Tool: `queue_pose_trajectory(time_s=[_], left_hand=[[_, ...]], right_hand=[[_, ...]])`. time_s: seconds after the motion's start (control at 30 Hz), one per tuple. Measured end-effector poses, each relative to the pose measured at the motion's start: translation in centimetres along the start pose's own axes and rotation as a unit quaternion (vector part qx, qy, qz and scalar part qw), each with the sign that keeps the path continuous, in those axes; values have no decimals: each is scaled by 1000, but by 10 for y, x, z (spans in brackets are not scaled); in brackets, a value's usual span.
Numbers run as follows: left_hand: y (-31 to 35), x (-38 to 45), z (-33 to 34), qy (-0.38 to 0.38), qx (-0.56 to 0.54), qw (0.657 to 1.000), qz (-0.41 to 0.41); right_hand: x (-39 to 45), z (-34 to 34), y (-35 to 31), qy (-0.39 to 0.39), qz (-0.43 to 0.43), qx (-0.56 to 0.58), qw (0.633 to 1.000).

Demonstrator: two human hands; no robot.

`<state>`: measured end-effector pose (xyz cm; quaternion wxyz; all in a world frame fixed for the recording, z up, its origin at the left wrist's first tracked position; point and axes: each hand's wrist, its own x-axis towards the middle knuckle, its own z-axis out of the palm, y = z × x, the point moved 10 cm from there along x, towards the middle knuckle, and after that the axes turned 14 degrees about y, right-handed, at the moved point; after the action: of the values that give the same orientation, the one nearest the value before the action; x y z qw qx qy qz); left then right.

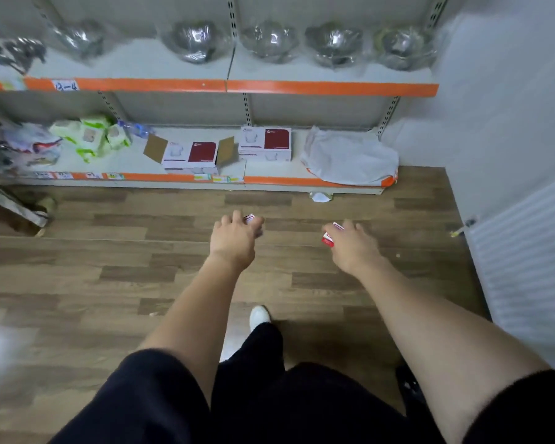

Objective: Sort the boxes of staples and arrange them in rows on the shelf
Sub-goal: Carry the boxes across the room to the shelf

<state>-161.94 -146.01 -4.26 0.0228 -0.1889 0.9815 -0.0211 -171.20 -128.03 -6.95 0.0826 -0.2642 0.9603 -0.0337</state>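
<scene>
My left hand (236, 237) is stretched out over the wooden floor and grips a small red and white box of staples (249, 218), mostly hidden by the fingers. My right hand (353, 243) holds another small red and white staple box (328, 239) at its left side. Both hands hang in front of the low shelf (269, 169) with its orange front strip. On that shelf stand an open carton with brown flaps holding white and dark red boxes (191, 157) and a stack of the same white and red boxes (265, 143).
A white plastic bag (350, 157) lies at the shelf's right end, and green packets (92, 136) lie to the left. Wrapped metal bowls (269, 41) fill the upper shelf. A white wall and radiator panel (526, 257) close the right side. My foot (259, 315) is on the floor.
</scene>
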Motion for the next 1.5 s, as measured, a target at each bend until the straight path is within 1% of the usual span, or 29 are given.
queue_pose_trajectory(time_s=[0.13,0.2,0.3,0.43,0.57,0.67,0.8,0.97,1.1,1.27,1.43,1.5], left_hand=[[-31,97,-22,1,5,999,35],[-35,144,-38,10,-3,999,50],[-16,201,-57,22,-24,996,85],[24,264,-71,53,-41,988,140],[55,329,-93,81,-64,981,164],[71,386,-132,144,-107,972,152],[87,454,-195,209,-156,956,131],[75,511,-259,277,-219,930,99],[49,544,-281,307,-205,926,80],[22,595,-312,340,-187,919,72],[20,655,-332,346,-177,915,107],[25,679,-338,335,-160,919,129]], right_hand=[[72,-23,-8,14,40,24,999],[104,-42,-7,40,57,40,997],[145,-71,3,82,86,69,991],[202,-110,22,122,89,88,985],[265,-152,56,165,99,103,976],[316,-193,79,208,95,124,965],[381,-261,92,264,49,148,952],[450,-339,91,305,-11,159,939],[500,-371,75,319,-53,218,921],[555,-401,50,350,-83,231,904],[603,-423,51,377,-47,218,899],[616,-431,57,387,-26,223,894]])
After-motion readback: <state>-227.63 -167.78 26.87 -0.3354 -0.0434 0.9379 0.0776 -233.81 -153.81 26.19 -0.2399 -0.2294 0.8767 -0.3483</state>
